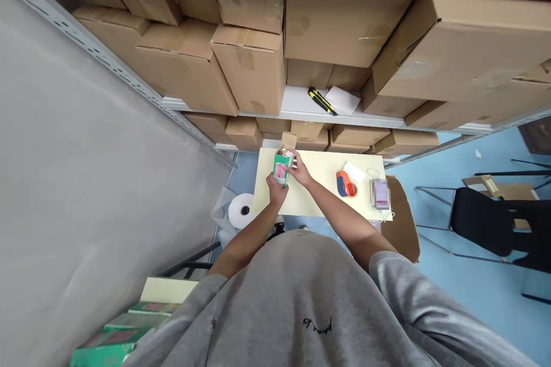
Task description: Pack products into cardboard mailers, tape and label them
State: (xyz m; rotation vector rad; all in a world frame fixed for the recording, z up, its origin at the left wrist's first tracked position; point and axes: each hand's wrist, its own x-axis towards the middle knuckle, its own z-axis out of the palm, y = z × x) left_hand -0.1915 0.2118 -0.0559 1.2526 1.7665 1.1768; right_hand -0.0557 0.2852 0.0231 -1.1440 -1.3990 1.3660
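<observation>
Green box [282,159], pink label [280,171] unreadable, left fingers [271,180] and right fingers [297,158] clamped on it

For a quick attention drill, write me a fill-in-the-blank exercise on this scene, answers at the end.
1. The left hand and right hand hold a box whose front is ____ just above the pink.
2. The cutter on the shelf is black and ____.
3. In this view, the white roll is to the ____ of the table.
4. The seat of the chair is ____.

Missing words: green; yellow; left; black.
</observation>
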